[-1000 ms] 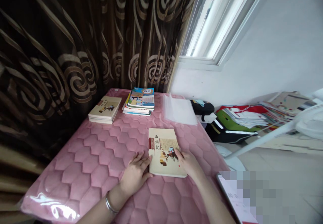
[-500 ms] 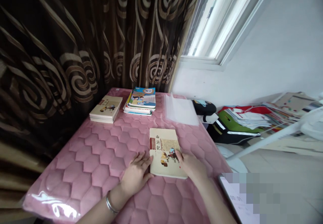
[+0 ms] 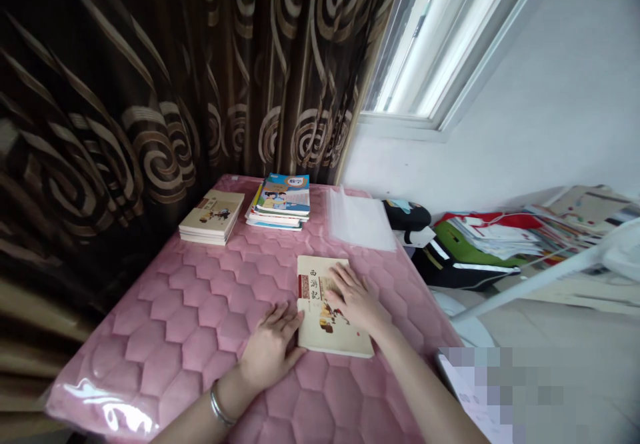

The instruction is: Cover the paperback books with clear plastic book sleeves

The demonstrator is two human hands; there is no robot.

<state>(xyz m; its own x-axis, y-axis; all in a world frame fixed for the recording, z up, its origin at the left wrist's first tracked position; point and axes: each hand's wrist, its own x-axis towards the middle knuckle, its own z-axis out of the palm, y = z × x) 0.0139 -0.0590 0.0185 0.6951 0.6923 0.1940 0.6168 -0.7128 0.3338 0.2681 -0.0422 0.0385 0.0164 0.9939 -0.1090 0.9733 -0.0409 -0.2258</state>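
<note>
Right hand (image 3: 356,301) slid up the book (image 3: 317,334), open like my left hand (image 3: 273,344); stacks (image 3: 283,201) and sheets (image 3: 359,224) line the tabletop's (image 3: 180,327) far edge.

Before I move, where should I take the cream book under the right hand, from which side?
Probably midway along the near edge of the cream book, coming low from the camera side: it lies flat, its thickness shows there, and that stretch is uncovered, with the left hand at its left edge and the right hand on its cover.
</note>
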